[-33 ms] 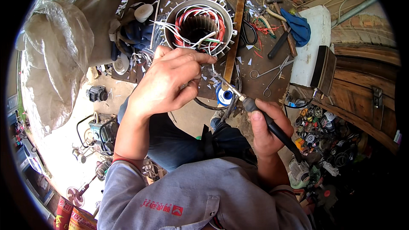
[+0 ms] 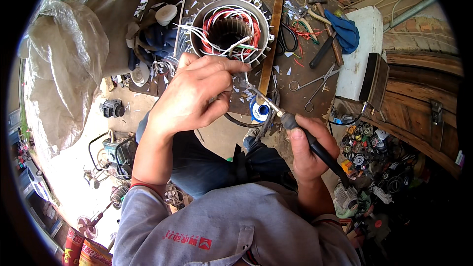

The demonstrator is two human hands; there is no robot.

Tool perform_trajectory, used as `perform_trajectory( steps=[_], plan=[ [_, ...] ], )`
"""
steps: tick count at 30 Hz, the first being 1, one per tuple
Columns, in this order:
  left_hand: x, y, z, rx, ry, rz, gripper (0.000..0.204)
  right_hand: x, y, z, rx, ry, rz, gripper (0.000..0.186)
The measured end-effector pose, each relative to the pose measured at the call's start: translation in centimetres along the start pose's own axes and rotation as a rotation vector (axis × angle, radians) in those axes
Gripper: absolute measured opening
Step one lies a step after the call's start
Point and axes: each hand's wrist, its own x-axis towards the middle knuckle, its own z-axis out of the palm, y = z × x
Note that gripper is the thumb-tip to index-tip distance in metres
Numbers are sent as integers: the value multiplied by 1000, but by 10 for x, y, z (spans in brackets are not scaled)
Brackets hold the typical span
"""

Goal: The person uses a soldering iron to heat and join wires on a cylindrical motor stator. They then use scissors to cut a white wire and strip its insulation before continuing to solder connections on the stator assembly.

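Observation:
A motor stator [image 2: 196, 24] stands at the far middle of the bench, with bundled red and white wires inside its ring. My left hand [image 2: 202, 91] is closed at its near edge, pinching a white wire [image 2: 247, 76] whose end points toward me. In my right hand [image 2: 313, 150] is a soldering iron [image 2: 289, 121], gripped by its black handle. The iron's metal tip reaches up-left to the wire end, just below my left fingertips; whether they touch is too small to tell. A blue-and-white solder spool [image 2: 257, 113] lies under the iron's shaft.
A long yellowish strip [image 2: 272, 44] lies right of the stator. Farther right are scissor-like clamps [image 2: 322, 83], a hammer [image 2: 335, 44], and a blue cloth [image 2: 347, 32]. White tape rolls [image 2: 166, 15] sit left. Paper scraps litter the bench [image 2: 300, 71]. Clear plastic sheeting [image 2: 69, 59] hangs at the left.

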Motion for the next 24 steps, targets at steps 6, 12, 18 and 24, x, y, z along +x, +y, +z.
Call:
perform_trajectory(
  steps=[6,12,18,24],
  plan=[
    [-1,1,-2,16,-33,-13,14,1,-2,-1,-1,-4,12,24],
    [0,1,0,10,-8,10,15,-1,0,1,17,16,7,24],
    [1,3,3,66,18,-3,16,3,-1,-2,1,23,21,23],
    [2,4,5,98,25,-15,16,2,-1,-1,-12,14,20,23]
  ],
)
